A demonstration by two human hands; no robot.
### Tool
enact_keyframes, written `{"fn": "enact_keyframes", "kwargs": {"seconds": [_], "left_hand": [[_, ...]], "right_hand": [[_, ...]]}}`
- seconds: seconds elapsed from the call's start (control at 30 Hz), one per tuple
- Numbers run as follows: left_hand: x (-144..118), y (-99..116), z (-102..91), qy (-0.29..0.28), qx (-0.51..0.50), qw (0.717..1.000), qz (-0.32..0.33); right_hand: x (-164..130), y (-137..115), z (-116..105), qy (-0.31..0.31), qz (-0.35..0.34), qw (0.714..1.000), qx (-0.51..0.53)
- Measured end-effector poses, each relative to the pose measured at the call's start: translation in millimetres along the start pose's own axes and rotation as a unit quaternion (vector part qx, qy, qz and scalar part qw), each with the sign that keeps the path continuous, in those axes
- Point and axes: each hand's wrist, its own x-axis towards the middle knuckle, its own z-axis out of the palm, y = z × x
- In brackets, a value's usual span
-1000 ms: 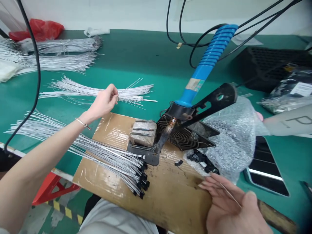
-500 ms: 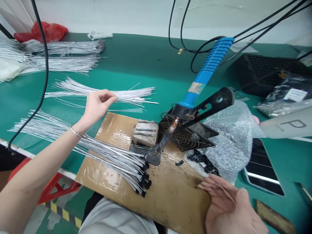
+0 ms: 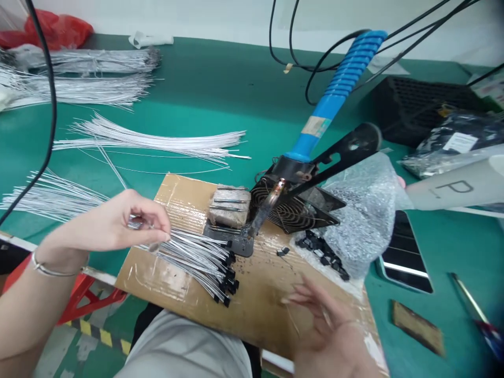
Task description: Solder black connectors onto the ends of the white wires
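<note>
My left hand point(image 3: 136, 226) is closed in a pinch over the wire bundle. A thin white wire point(image 3: 112, 165) runs into it from the upper left. Beneath the hand, the bundle of white wires point(image 3: 192, 252) lies across the cardboard point(image 3: 263, 304), its right ends bearing small black pieces. My right hand point(image 3: 326, 331), blurred by motion, is low over the cardboard's right side; a thin strand point(image 3: 294, 323) shows at its fingers. A blue-handled soldering iron point(image 3: 334, 94) leans in its stand, its tip above a block point(image 3: 229, 205) with metal strips on top.
Loose white wires point(image 3: 169, 140) lie behind the cardboard. Small black parts point(image 3: 321, 254) rest beside bubble wrap point(image 3: 362, 215) and a fan point(image 3: 283, 207). At right are a phone point(image 3: 405, 257), a brown block point(image 3: 417, 326) and a pen-like tool point(image 3: 472, 299). A black cable point(image 3: 49, 105) hangs at left.
My left hand has moved from the rear loose wires down and toward me, over the black-tipped bundle, with a wire. My right hand has shifted left over the cardboard. The view has tilted slightly.
</note>
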Motion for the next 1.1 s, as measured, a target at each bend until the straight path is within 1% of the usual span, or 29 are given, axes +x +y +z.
{"fn": "enact_keyframes", "kwargs": {"seconds": [0.03, 0.07, 0.17, 0.27, 0.43, 0.57, 0.63, 0.73, 0.77, 0.8, 0.87, 0.97, 1.03, 1.1], "left_hand": [[1, -2, 9.5, 0.002, -0.013, 1.0, -0.005], [3, -3, 19.4, 0.01, -0.023, 1.0, -0.011], [10, -6, 44.2, 0.027, -0.051, 0.998, -0.017], [13, -4, 55.4, 0.038, -0.065, 0.997, -0.019], [11, 4, 62.8, 0.057, -0.059, 0.996, -0.026], [13, 8, 70.6, 0.042, -0.061, 0.996, -0.046], [13, 8, 72.9, 0.04, -0.059, 0.996, -0.054], [12, 6, 73.6, 0.041, -0.061, 0.995, -0.063], [12, 6, 73.5, 0.037, -0.067, 0.995, -0.066], [11, 5, 73.2, 0.031, -0.077, 0.994, -0.067], [11, 5, 72.7, 0.014, -0.103, 0.992, -0.067], [12, 4, 71.7, -0.009, -0.134, 0.989, -0.064], [13, 4, 71.8, -0.018, -0.131, 0.989, -0.065], [13, 6, 74.4, -0.016, -0.101, 0.992, -0.073]], "right_hand": [[-8, -8, 6, -0.029, -0.045, 0.999, -0.01], [-15, -15, 13, -0.043, -0.083, 0.996, -0.016], [-25, -34, 29, -0.102, -0.125, 0.985, -0.054], [-25, -40, 36, -0.152, -0.147, 0.976, -0.057], [-24, -40, 40, -0.169, -0.129, 0.977, -0.029], [-25, -44, 44, -0.182, -0.11, 0.977, 0.0], [-22, -46, 44, -0.163, -0.078, 0.983, 0.017], [-12, -48, 42, -0.131, -0.008, 0.99, 0.045], [-8, -48, 41, -0.138, 0.015, 0.989, 0.051], [-3, -47, 40, -0.158, 0.032, 0.985, 0.057], [5, -47, 38, -0.213, 0.044, 0.973, 0.074], [12, -47, 36, -0.286, 0.028, 0.954, 0.089], [14, -48, 36, -0.303, 0.008, 0.949, 0.082], [14, -49, 37, -0.302, -0.017, 0.95, 0.074]]}}
